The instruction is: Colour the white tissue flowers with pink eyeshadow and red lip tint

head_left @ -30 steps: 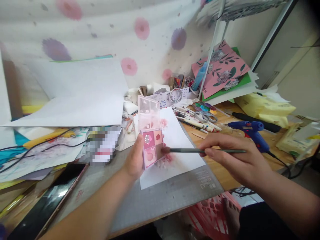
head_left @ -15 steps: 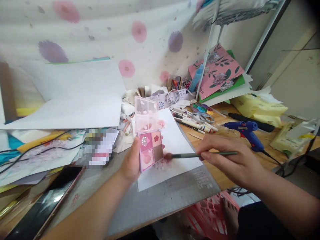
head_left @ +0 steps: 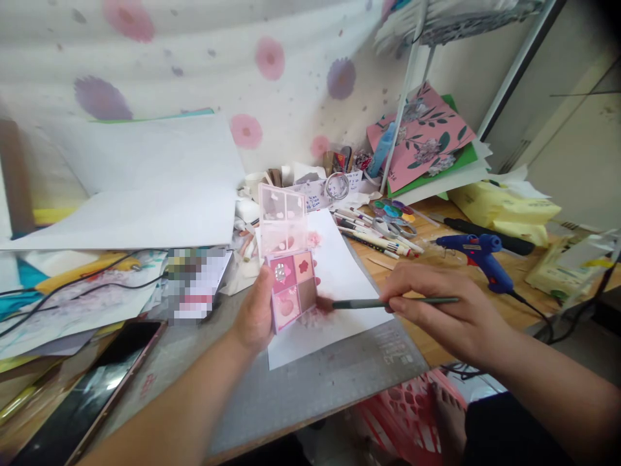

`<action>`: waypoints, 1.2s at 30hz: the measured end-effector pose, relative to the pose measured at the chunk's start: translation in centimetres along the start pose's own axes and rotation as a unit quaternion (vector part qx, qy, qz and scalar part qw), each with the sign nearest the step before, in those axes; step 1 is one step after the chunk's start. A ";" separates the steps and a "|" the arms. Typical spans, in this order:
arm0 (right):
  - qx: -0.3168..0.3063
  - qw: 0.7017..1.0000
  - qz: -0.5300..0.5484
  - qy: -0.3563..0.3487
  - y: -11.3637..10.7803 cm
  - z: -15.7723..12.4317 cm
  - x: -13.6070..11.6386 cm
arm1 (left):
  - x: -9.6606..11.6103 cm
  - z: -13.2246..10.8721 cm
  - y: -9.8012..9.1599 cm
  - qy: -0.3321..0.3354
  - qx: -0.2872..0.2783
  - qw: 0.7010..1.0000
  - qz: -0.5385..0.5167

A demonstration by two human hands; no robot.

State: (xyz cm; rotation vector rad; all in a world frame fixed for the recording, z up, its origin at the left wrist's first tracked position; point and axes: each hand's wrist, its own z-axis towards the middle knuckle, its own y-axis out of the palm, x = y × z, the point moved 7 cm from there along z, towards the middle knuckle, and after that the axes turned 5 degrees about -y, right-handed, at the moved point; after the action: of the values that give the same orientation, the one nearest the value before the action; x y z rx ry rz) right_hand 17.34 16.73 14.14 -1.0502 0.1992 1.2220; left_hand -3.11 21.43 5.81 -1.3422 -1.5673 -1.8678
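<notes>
My left hand [head_left: 255, 309] grips the left edge of a pink makeup palette [head_left: 294, 289], held tilted up with its clear lid [head_left: 283, 217] raised. Several pans of pink, peach and brown powder show in it. Between the fingers of my right hand [head_left: 431, 301] is a slim dark green makeup brush [head_left: 359, 303]. Its bristles are at the palette's right edge, beside the brown pan; whether they touch the powder I cannot tell. Below lies a white sheet of paper [head_left: 354, 278] with pink and reddish smudges, partly hidden by the palette.
The paper rests on a grey cutting mat [head_left: 291, 401]. Pens [head_left: 373, 239] lie behind, with a blue glue gun [head_left: 478, 255] to the right. A phone [head_left: 92, 395] is at front left, near a propped white board [head_left: 136, 220]. A pink basket [head_left: 402, 414] stands below the table edge.
Both hands keep nearly the same places. The brush has shifted very slightly left, and the palette is almost unmoved.
</notes>
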 end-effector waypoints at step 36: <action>-0.073 0.992 -0.099 -0.022 1.1 1.3 -0.1 | 2.0 0.6 -2.6 0.055 0.240 0.964 -0.097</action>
State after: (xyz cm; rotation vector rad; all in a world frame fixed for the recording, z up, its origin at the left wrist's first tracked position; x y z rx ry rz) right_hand 15.89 17.56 14.34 -1.1409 -0.0293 1.0899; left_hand -5.84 23.44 5.96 -0.8834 -1.9836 -1.4885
